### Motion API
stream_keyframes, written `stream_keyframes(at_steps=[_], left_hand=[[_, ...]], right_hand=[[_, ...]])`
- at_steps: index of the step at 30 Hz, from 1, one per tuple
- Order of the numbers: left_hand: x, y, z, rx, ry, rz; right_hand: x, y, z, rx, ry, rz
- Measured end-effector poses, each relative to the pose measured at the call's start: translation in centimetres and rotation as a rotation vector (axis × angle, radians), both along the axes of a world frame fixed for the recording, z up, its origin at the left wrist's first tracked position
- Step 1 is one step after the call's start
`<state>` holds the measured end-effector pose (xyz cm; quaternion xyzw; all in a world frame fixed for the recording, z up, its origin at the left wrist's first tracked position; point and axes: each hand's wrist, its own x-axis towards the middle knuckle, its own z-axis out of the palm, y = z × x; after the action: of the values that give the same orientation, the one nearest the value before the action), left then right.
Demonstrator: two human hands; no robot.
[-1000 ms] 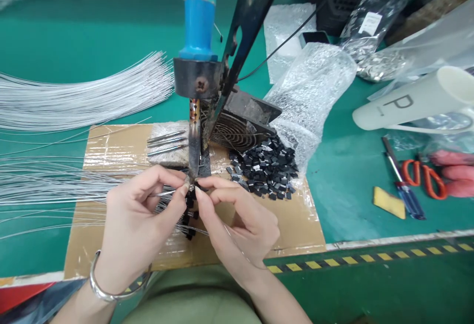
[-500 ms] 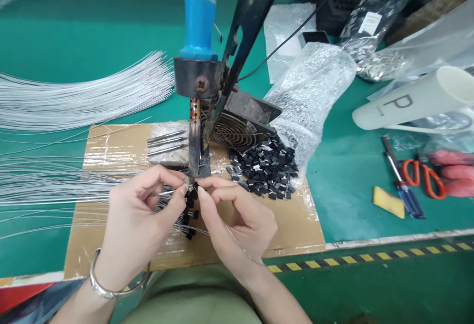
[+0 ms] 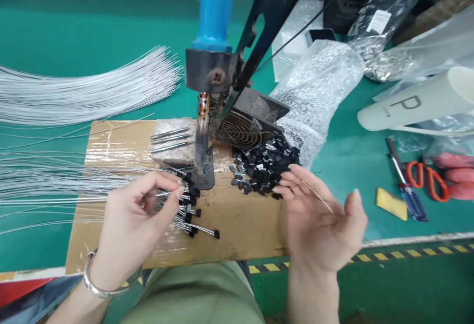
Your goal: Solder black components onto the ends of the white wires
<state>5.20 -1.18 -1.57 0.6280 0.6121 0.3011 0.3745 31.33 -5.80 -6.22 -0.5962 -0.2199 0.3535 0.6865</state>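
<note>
The left hand (image 3: 137,215) was bent at the wrist toward the middle of the cardboard (image 3: 244,230), with thumb and forefinger pressed together on a grey cable (image 3: 161,194). The small thing at these fingertips was too tiny to make out. The right hand (image 3: 322,220) was turned palm up, its fingers loosely curled and its thumb well apart from them; a thin wire (image 3: 316,195) lay across the fingers toward the palm. Its fingertips were at the edge of a pile of small black pieces (image 3: 262,166), but I cannot tell if they touched it. The soldering iron (image 3: 217,15) pointed downward between the two hands, its tip near the black ends (image 3: 192,213) of the other cables.

As for writing, the white mug (image 3: 414,101) carried a large letter P, with smaller print that was not readable. The white label (image 3: 379,21) on a dark packet (image 3: 388,5) was also too small to read.
</note>
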Motion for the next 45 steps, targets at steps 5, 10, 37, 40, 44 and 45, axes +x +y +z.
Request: stream_keyframes(at_steps=[5,10,37,40,44,45], left_hand=[[-0.7,-0.5,-0.5,0.203,0.157,-0.043],[-3.0,-0.2,-0.6,0.337,0.268,-0.028],[-10.0,14.8,-2.7,0.572,0.516,0.064],[-10.1,13.9,-1.3,0.613,0.423,0.127],[-9.7,12.4,0.2,0.611,0.275,0.168],[-9.6,11.9,0.6,0.606,0.243,0.170]], right_hand=[[0.4,-1.1,-1.7,-0.064,-0.195,-0.036],[-0.5,-1.2,-2.0,-0.095,-0.246,-0.028],[-0.3,-1.5,-2.6,-0.120,-0.311,0.013],[-0.3,-1.5,-2.6,-0.126,-0.301,0.002],[-0.4,-1.7,-2.8,-0.128,-0.305,0.006],[-0.4,-1.7,-2.9,-0.123,-0.303,0.002]])
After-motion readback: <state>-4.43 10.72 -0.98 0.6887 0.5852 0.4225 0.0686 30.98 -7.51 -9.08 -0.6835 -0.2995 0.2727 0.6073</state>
